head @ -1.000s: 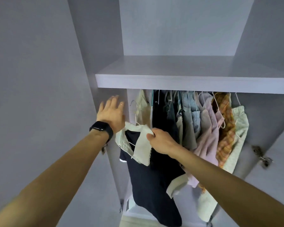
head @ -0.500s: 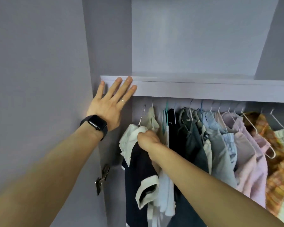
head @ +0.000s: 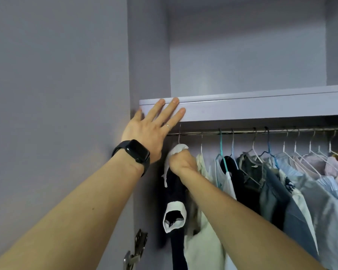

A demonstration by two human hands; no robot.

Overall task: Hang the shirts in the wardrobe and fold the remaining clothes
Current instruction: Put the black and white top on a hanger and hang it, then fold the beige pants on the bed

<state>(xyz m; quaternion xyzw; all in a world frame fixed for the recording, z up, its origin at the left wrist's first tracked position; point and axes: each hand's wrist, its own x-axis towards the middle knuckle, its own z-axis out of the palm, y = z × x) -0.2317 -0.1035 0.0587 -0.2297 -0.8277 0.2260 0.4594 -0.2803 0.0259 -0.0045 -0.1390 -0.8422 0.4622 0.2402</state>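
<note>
A pale purple shelf (head: pixel 261 110) runs from side to side. The left hand (head: pixel 148 131) lies flat on its front edge, at the left end. Just under the shelf is a thin metal rail (head: pixel 242 131). Wire hangers (head: pixel 220 143) with clothes hook over it. The dark shirt (head: pixel 174 191) hangs at the far left.

A home: wardrobe shelf (head: pixel 261 109) above a rail (head: pixel 242 131) of hung clothes (head: pixel 281 182).

L hand (head: pixel 150 131) now higher: fingers flat on shelf (head: pixel 261 110) front edge, was lower by side panel. R hand (head: pixel 181 162) raises navy shirt (head: pixel 174 191); hanger hook (head: pixel 179 135) now at rail (head: pixel 242 131) level.
</note>
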